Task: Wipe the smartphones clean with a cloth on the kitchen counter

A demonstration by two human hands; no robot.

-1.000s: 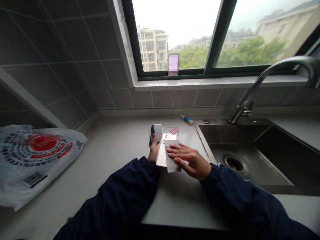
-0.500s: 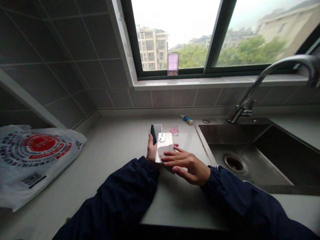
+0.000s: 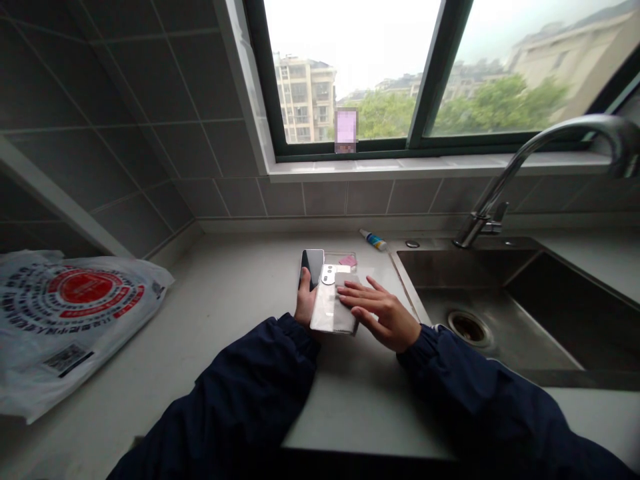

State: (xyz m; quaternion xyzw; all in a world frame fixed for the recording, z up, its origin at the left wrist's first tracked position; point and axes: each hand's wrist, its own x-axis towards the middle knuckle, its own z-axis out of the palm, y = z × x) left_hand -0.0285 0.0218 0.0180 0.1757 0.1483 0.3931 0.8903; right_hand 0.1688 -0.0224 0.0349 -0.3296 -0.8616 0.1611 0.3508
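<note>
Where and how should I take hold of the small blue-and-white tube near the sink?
Grip the tube around its thick body, coming from above with fingers across its long sides. It lies slantwise on the counter, narrow tip toward the wall and away from the sink, so the wider body should hold steadier.

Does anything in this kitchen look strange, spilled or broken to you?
One oddity: a pinkish, pixelated patch low on the window, too blurred to identify. I see no spill or damage around the white phone in the left hand.
</note>
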